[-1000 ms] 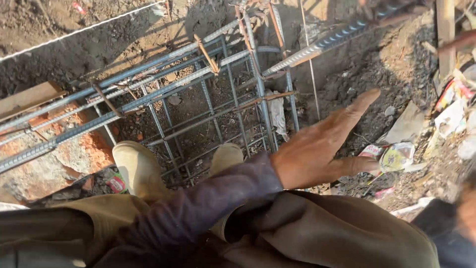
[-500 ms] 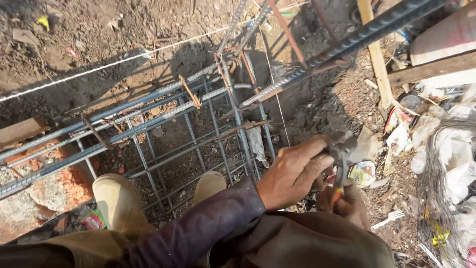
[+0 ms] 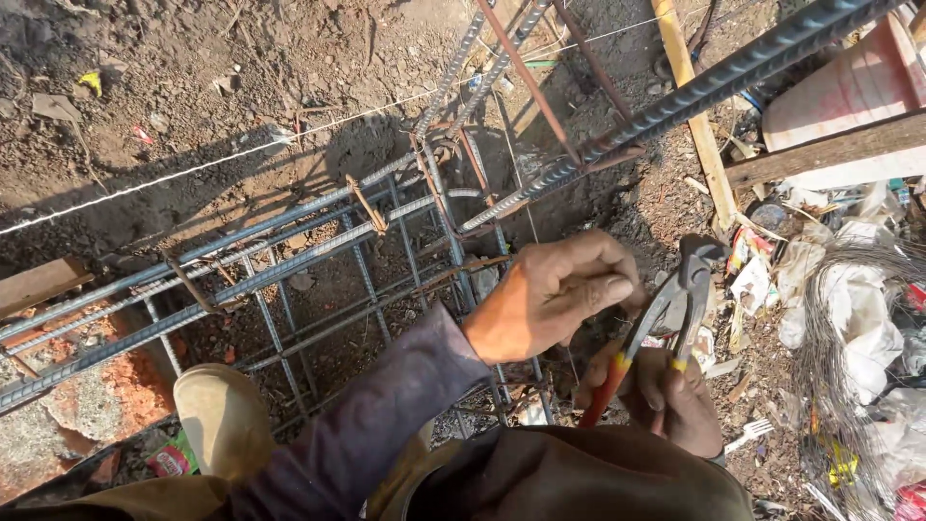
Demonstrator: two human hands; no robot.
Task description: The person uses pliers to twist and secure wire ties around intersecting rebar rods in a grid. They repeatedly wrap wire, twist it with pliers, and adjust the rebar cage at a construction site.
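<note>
Dirt ground: hands (image 3: 666, 400) grip pincers (image 3: 666, 309), wrappers (image 3: 762, 280) beside.

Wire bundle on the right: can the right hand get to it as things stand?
Probably not right away. The right hand is closed around the pincers, so its grip is taken. The wire bundle lies apart, further right among rubbish, with nothing visibly blocking the way; the hand would need freeing first.

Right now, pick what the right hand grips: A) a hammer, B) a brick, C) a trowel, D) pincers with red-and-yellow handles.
D: the right hand is closed around the red-and-yellow handles of the pincers, whose dark head points upward, while the left hand is curled beside them.
</note>
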